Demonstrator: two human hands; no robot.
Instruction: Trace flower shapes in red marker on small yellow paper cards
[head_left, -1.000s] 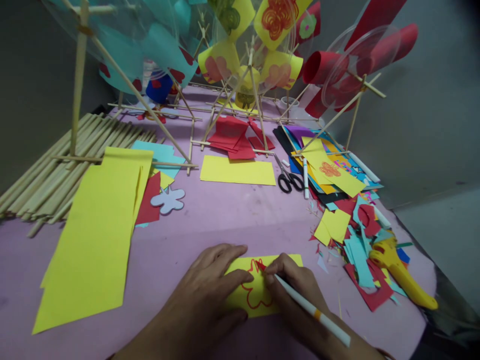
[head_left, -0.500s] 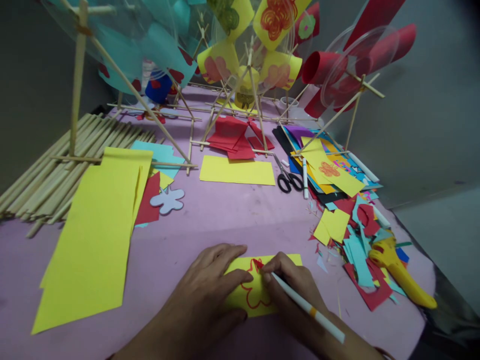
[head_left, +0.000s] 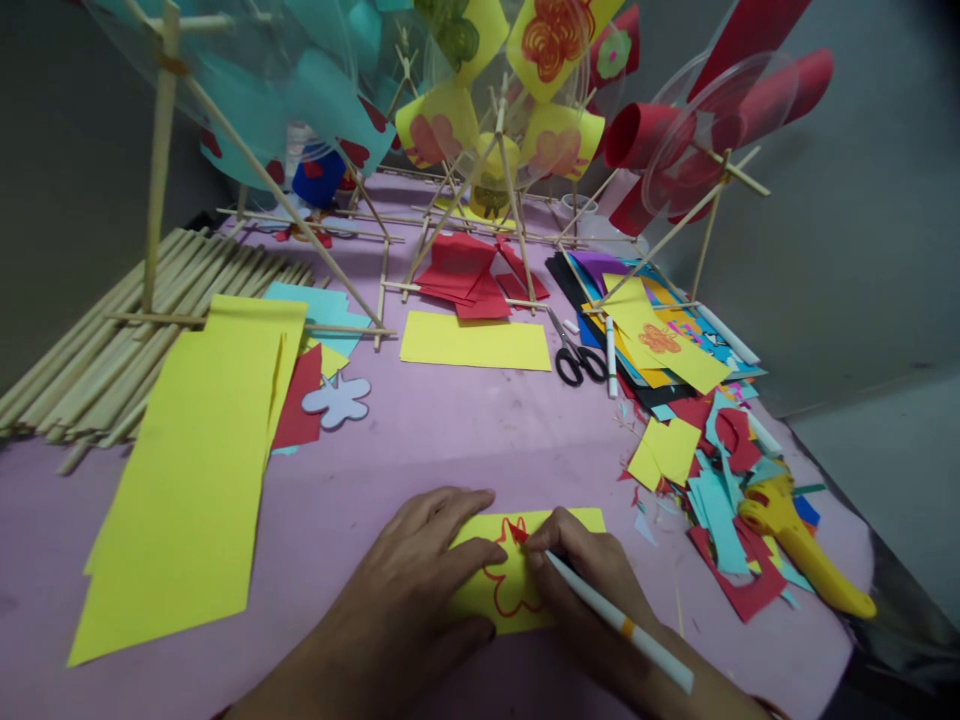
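Note:
A small yellow card (head_left: 487,615) lies near the table's front edge, with a red butterfly-like outline on it. My left hand (head_left: 420,570) rests flat on the card's left part, fingers spread, with nothing in its grasp. My right hand (head_left: 589,580) lies over the card's right part, its fingers closed round a white marker (head_left: 619,620) with an orange band. The marker's red tip touches the card at the top of the outline. Part of the drawing is hidden under my right hand.
Yellow sheets (head_left: 187,480) and wooden sticks (head_left: 97,350) lie left. Black-handled scissors (head_left: 577,362) lie beyond the hands, beside a yellow strip (head_left: 475,341). Paper scraps (head_left: 716,510) and a yellow glue gun (head_left: 802,550) are right. Stick frames with paper pinwheels (head_left: 555,140) stand behind.
The marker tip has shifted very slightly, and the red line at the top of the outline is a little longer. My left hand holds the same place on the card.

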